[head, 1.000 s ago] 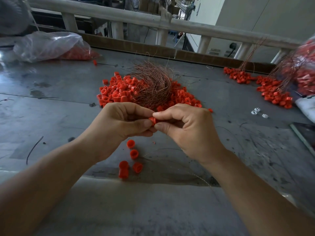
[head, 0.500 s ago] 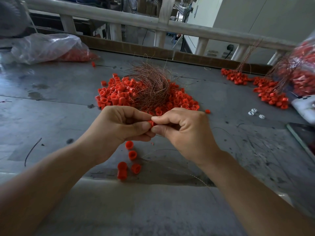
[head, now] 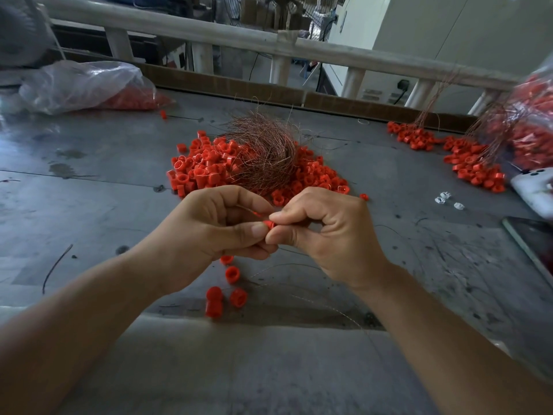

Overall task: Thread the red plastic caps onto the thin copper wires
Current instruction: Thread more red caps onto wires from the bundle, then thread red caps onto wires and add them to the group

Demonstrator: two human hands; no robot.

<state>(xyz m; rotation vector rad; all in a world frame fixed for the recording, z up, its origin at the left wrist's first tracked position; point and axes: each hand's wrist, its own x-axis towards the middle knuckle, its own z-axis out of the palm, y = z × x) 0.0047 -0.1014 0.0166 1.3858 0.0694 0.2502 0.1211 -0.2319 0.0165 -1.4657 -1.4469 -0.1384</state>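
Note:
My left hand [head: 209, 232] and my right hand [head: 326, 232] meet fingertip to fingertip above the grey table. A small red cap [head: 269, 224] is pinched between the thumbs and forefingers of both. A thin copper wire [head: 248, 208] crosses the left hand's fingers toward the cap. Behind the hands lies a pile of red caps [head: 209, 166] with a tangled bundle of copper wires [head: 263, 151] on top. Several loose red caps [head: 232, 290] lie on the table below the hands, with a fine wire [head: 299, 265] beside them.
A clear plastic bag [head: 83, 85] holding red caps sits at the back left. At the right are caps strung on wires [head: 472, 163], another bag of caps [head: 535, 127], a white object [head: 532, 190] and a dark flat device [head: 532, 244]. A white railing [head: 239, 40] runs behind the table.
The hands stay together at the same spot. The red cap shows more between the fingertips, and a stretch of copper wire is now visible over the left fingers.

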